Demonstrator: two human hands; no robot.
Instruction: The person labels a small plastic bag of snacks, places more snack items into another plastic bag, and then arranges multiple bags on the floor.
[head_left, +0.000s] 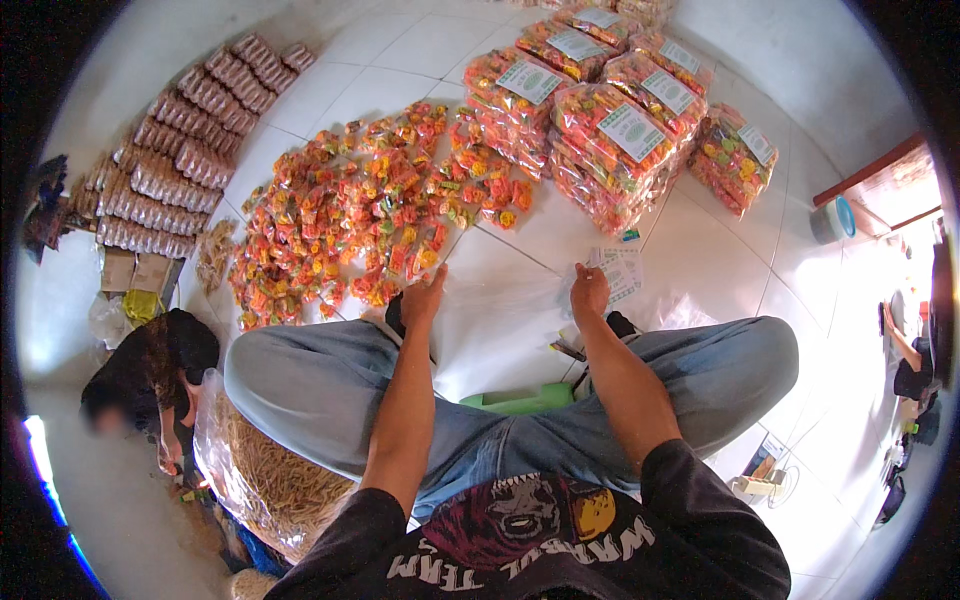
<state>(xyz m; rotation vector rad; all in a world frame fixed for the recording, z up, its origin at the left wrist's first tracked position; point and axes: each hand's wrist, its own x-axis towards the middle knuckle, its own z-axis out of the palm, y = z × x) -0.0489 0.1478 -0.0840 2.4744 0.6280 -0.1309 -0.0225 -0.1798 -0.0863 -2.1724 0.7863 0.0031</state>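
Observation:
A clear plastic bag (504, 291) stretches between my two hands above the white floor, its outline faint. My left hand (422, 298) grips one side with the thumb pointing forward. On the other side, my right hand (590, 291) is closed on the plastic. Just beyond my left hand spreads a heap of small clear packets of red, orange and yellow snacks (337, 217). Printed paper labels (622, 274) lie beside my right hand, partly under clear plastic. A small dark object (568, 348) rests on the floor near my right wrist.
Large labelled snack bags (615, 150) are stacked ahead to the right. Rows of brown packets (172, 157) line the left wall. A big bag of brown sticks (277, 472) stands by my left knee. Another person (150, 367) bends at left. A green plastic stool (521, 399) sits below me.

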